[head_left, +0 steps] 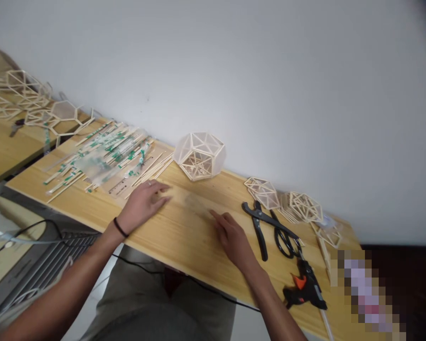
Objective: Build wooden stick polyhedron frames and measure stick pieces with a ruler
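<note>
My left hand (144, 206) hovers over the wooden table beside thin sticks (155, 169), its thumb and fingers apart with nothing between them. Across from it, my right hand (232, 237) has the index finger forward and the other fingers curled. A faint, blurred translucent patch (198, 204) lies by its fingertips; I cannot make out what it is. Behind both hands stands a many-sided stick model (199, 154) with translucent panels and one open face showing sticks inside. Black pliers (259, 227) lie right of my right hand, next to black-handled scissors (284, 241).
A black glue gun (307, 286) with an orange trigger lies at the right. Stick frames (301, 206) are stacked along the wall. Green-marked stick packets (110, 149) and a clear ruler (119, 187) spread left. More frames (31, 104) fill another table. A cable (213, 291) hangs below the front edge.
</note>
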Tool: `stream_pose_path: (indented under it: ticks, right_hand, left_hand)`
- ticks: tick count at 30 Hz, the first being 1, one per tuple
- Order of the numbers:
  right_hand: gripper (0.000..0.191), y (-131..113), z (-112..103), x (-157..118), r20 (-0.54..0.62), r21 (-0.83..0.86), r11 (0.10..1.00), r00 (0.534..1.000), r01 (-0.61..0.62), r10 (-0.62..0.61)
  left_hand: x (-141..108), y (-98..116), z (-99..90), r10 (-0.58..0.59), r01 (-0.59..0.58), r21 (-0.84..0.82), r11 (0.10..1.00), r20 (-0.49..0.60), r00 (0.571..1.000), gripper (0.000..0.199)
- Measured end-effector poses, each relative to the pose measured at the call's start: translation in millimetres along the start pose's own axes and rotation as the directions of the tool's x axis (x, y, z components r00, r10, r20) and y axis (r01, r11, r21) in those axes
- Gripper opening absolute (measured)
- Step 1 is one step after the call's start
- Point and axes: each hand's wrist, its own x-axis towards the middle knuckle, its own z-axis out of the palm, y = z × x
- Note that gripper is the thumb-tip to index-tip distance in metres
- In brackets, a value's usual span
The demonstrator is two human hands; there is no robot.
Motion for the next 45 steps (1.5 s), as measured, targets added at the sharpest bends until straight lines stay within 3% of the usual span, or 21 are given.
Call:
stream_pose_path:
  ticks: [4,6,11,16,22,26,29,31,35,38,41,45]
  right_hand:
    - [0.045,1,3,24,-0.064,0.037,0.998,0.997,-0.043,0.046]
    - [0.045,-4,9,43,-0.068,0.039,0.998,0.997,-0.044,0.046]
    - [0.051,-25,24,79,-0.047,0.036,0.999,0.999,-0.016,0.018]
    - [0.057,-37,29,88,0.024,0.06,0.997,0.999,0.044,-0.045]
    - [0.055,-31,18,73,0.101,0.098,0.991,0.99,0.094,-0.103]
    - [0.047,-37,5,56,0.054,0.096,0.993,0.996,0.064,-0.069]
    - [0.048,-70,6,40,-0.028,0.116,0.993,1.0,0.013,-0.01]
    - [0.052,-104,17,30,-0.01,0.179,0.984,1.0,0.01,-0.009]
    - [0.057,-171,62,13,0.102,0.276,0.961,0.993,0.034,-0.064]
    - [0.063,-195,91,8,0.132,0.312,0.95,0.991,-0.016,-0.026]
    - [0.066,-190,99,7,0.145,0.308,0.95,0.989,-0.046,0.001]
    - [0.068,-155,80,3,0.104,0.27,0.96,0.993,-0.08,0.053]
  left_hand:
    - [-46,-11,-0.9,-0.038,0.043,0.18,0.983,-0.028,0.999,0.047]
    - [-56,-15,-0.3,-0.062,0.07,0.219,0.973,-0.045,0.997,0.042]
    - [-59,-21,-7.1,-0.125,0.157,0.151,0.976,-0.198,0.972,0.024]
    - [-54,-24,-21.8,-0.179,0.221,0.113,0.969,-0.302,0.936,0.023]
    - [-55,-26,-30.3,-0.22,0.249,0.051,0.967,-0.326,0.919,0.028]
    - [-59,-33,-29.1,-0.223,0.232,-0.008,0.973,-0.317,0.922,0.026]
    - [-61,-40,-27.3,-0.252,0.252,-0.043,0.967,-0.329,0.91,0.027]
    - [-61,-44,-26.4,-0.277,0.273,-0.062,0.96,-0.338,0.899,0.029]
    - [-62,-48,-25.1,-0.306,0.298,-0.078,0.951,-0.352,0.885,0.029]
    - [-63,-47,-24.6,-0.31,0.31,-0.061,0.949,-0.376,0.873,0.027]
    - [-63,-47,-24.4,-0.301,0.309,-0.042,0.95,-0.382,0.874,0.026]
    - [-63,-46,-23.8,-0.289,0.302,-0.03,0.953,-0.391,0.874,0.028]
